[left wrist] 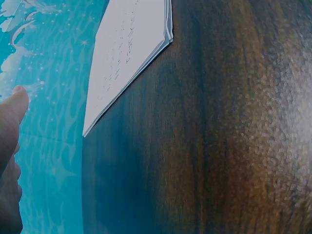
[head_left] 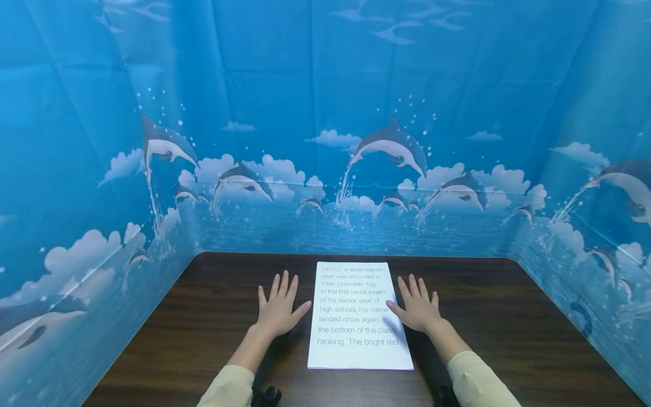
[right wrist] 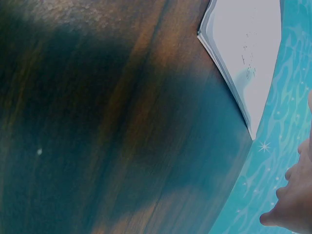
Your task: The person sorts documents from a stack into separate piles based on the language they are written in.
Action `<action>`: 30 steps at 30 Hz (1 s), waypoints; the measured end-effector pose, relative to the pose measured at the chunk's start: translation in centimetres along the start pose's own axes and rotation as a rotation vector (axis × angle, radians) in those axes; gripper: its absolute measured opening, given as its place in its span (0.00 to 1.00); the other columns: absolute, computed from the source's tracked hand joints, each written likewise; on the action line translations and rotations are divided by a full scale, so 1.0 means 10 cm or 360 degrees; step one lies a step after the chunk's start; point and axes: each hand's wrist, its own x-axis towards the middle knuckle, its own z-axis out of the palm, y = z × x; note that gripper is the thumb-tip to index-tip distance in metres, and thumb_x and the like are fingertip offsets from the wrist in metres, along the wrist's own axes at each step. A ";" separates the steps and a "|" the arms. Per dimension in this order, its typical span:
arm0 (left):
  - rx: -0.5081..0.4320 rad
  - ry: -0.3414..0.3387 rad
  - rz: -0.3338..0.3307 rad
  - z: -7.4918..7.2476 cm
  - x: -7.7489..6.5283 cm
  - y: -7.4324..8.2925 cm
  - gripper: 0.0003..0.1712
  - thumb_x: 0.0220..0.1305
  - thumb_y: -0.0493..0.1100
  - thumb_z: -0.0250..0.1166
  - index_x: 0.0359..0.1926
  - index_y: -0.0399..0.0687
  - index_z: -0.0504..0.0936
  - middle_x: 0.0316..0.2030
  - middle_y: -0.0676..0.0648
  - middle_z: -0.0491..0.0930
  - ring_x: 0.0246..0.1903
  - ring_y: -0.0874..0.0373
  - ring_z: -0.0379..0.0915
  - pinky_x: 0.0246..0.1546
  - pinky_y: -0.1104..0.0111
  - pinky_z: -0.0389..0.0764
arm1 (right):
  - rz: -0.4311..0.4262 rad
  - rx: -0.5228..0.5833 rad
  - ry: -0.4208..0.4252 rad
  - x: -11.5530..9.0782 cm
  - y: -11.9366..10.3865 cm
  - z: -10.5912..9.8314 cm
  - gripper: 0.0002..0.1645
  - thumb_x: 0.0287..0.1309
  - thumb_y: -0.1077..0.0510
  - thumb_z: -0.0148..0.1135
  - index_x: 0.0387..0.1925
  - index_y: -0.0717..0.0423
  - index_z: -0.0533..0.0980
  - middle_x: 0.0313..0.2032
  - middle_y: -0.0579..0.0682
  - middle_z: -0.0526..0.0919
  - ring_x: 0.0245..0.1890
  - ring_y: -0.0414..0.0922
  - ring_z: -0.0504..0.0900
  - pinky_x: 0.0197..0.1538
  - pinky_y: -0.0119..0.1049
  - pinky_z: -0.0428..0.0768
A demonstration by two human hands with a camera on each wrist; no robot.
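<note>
A stack of white printed sheets [head_left: 356, 316] lies on the dark wooden table, its large English text facing me. To its left is my left hand [head_left: 278, 310], palm down with fingers spread and its thumb near the paper's left edge. My right hand [head_left: 418, 308] is on the other side, fingers also spread, its thumb over the right edge of the top page in the head view. Neither hand holds anything. Both wrist views show the layered edges of the stack [left wrist: 129, 44] [right wrist: 243, 53], with part of each hand at the outer border.
The brown wood-grain table [head_left: 203, 333] extends to both sides of the paper. A blue curtain [head_left: 285, 85] printed with dolphins, clouds and sea encloses the table at the back, left and right. Dark straps or devices [head_left: 267, 395] sit beneath the wrists.
</note>
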 end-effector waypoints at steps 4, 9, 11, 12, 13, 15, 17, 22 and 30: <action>-0.0004 -0.0007 -0.0001 0.00 0.00 0.00 0.45 0.54 0.68 0.43 0.64 0.44 0.49 0.64 0.39 0.40 0.62 0.44 0.27 0.52 0.42 0.28 | 0.0003 0.0012 -0.0001 0.01 0.00 0.00 0.50 0.50 0.28 0.37 0.64 0.57 0.47 0.63 0.63 0.40 0.61 0.61 0.35 0.52 0.64 0.35; -0.0004 -0.0029 -0.0008 0.00 0.00 0.01 0.45 0.55 0.67 0.43 0.65 0.45 0.48 0.64 0.40 0.38 0.62 0.45 0.26 0.52 0.42 0.29 | 0.0000 0.0011 0.0000 0.02 0.01 0.02 0.50 0.50 0.28 0.36 0.64 0.57 0.47 0.63 0.64 0.41 0.61 0.61 0.35 0.52 0.64 0.36; -0.0016 -0.0038 -0.0010 0.00 0.00 0.01 0.45 0.55 0.67 0.43 0.65 0.45 0.48 0.64 0.40 0.37 0.62 0.45 0.26 0.52 0.42 0.28 | 0.0002 0.0014 -0.0003 0.03 0.01 0.02 0.50 0.50 0.28 0.36 0.64 0.57 0.47 0.63 0.64 0.41 0.61 0.61 0.35 0.52 0.64 0.36; -0.0016 -0.0041 -0.0010 0.01 0.00 0.01 0.45 0.55 0.68 0.43 0.65 0.45 0.48 0.64 0.40 0.37 0.62 0.45 0.26 0.52 0.43 0.27 | 0.0003 0.0017 -0.0003 0.04 0.01 0.03 0.50 0.50 0.28 0.36 0.64 0.57 0.47 0.63 0.64 0.41 0.61 0.61 0.35 0.52 0.64 0.36; -0.0021 -0.0045 -0.0012 0.01 0.01 0.00 0.45 0.55 0.68 0.42 0.65 0.45 0.47 0.64 0.40 0.37 0.62 0.45 0.26 0.52 0.43 0.27 | 0.0006 0.0024 -0.0003 0.04 0.01 0.03 0.49 0.50 0.29 0.37 0.64 0.57 0.47 0.63 0.64 0.41 0.61 0.62 0.35 0.52 0.64 0.35; -0.0027 -0.0057 -0.0020 0.01 0.01 0.00 0.45 0.55 0.67 0.43 0.65 0.45 0.47 0.64 0.40 0.37 0.62 0.45 0.25 0.52 0.43 0.25 | 0.0013 0.0031 -0.0007 0.05 0.02 0.03 0.48 0.51 0.30 0.39 0.64 0.58 0.47 0.63 0.64 0.41 0.61 0.62 0.35 0.52 0.64 0.35; -0.0038 -0.0063 -0.0025 0.02 0.02 0.00 0.44 0.56 0.66 0.45 0.65 0.45 0.46 0.64 0.41 0.36 0.62 0.45 0.24 0.52 0.44 0.24 | 0.0021 0.0035 -0.0005 0.05 0.02 0.03 0.47 0.52 0.32 0.41 0.64 0.58 0.47 0.63 0.64 0.41 0.60 0.62 0.36 0.52 0.65 0.36; -0.0068 -0.0049 -0.0022 0.02 0.04 0.01 0.43 0.56 0.63 0.47 0.65 0.44 0.47 0.64 0.40 0.37 0.62 0.45 0.25 0.52 0.43 0.25 | 0.0035 0.0061 -0.0001 0.06 0.02 0.02 0.45 0.53 0.35 0.43 0.64 0.59 0.47 0.62 0.65 0.42 0.60 0.63 0.36 0.52 0.65 0.36; -0.0166 -0.0057 -0.0038 0.05 0.08 0.00 0.45 0.55 0.67 0.43 0.65 0.44 0.47 0.64 0.39 0.39 0.62 0.45 0.28 0.52 0.42 0.28 | 0.0039 0.0092 0.0071 0.07 0.01 0.03 0.50 0.51 0.29 0.38 0.63 0.60 0.49 0.62 0.65 0.47 0.60 0.63 0.42 0.53 0.64 0.43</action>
